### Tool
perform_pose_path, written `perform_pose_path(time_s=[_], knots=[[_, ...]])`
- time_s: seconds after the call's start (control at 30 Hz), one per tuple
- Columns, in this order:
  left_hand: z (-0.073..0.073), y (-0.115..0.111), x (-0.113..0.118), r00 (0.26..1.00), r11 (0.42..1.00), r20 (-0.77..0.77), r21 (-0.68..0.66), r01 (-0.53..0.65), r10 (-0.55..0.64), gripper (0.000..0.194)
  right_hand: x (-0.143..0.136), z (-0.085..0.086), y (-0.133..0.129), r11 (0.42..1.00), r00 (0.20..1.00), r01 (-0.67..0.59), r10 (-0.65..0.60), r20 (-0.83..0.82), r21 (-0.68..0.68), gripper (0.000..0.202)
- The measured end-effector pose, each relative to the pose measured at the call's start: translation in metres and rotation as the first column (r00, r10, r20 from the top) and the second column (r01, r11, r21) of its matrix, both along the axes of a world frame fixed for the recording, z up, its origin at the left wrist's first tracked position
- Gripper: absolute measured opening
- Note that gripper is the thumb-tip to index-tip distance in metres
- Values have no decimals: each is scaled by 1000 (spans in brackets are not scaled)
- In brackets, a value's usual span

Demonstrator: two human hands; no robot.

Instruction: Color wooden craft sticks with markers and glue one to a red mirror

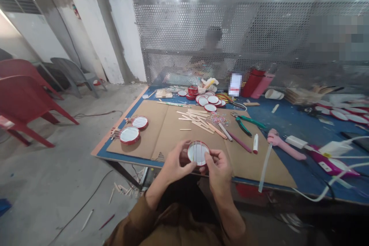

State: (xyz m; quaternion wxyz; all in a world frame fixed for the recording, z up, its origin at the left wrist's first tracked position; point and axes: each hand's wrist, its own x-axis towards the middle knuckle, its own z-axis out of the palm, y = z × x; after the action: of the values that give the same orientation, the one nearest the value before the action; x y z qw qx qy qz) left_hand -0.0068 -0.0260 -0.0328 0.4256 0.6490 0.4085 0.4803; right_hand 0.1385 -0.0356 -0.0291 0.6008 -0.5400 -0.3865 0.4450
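Observation:
A round, red-rimmed disc (198, 153) with a pale face is held upright near the table's front edge. Thin lines run down its face. My left hand (175, 165) grips its left side, thumb at the lower rim. On the right side, the thumb of my right hand (218, 167) presses on the face, with the fingers curled behind. Beyond my hands, wooden sticks (196, 119) lie scattered on the cardboard (164, 130), beside a heap of small coloured bands (218, 118). At the left, two red-rimmed round pieces (129, 135) have sticks attached.
Green-handled pliers (245, 123), a marker (255, 143) and a pink glue gun (285, 146) with a cable lie to the right. Stacked red-rimmed discs (211, 100), a lit phone (235, 84) and a red bottle (253, 83) stand at the back. A perforated metal screen (178, 27) rises behind.

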Motion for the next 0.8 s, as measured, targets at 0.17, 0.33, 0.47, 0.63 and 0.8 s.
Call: perform_pose_path(time_s=[0.17, 0.33, 0.47, 0.63, 0.8], knots=[[0, 11, -6, 990, 981, 128, -193, -33, 58, 44, -8, 2, -3, 997, 997, -81, 81, 12, 1, 40], [3, 12, -6, 979, 976, 203, -213, 54, -10, 47, -13, 1, -3, 995, 994, -93, 95, 62, -21, 40], [2, 15, -4, 989, 968, 142, -251, -12, 49, 34, -12, 0, -4, 980, 972, -187, 194, 133, -64, 37], [-7, 22, -1, 993, 964, 44, -248, -92, 106, 30, 9, 7, 13, 921, 874, -377, 388, 291, -97, 33], [-11, 26, 0, 992, 971, -13, -200, -128, 128, 29, 44, 20, 60, 987, 655, -142, 150, 741, -75, 24]])
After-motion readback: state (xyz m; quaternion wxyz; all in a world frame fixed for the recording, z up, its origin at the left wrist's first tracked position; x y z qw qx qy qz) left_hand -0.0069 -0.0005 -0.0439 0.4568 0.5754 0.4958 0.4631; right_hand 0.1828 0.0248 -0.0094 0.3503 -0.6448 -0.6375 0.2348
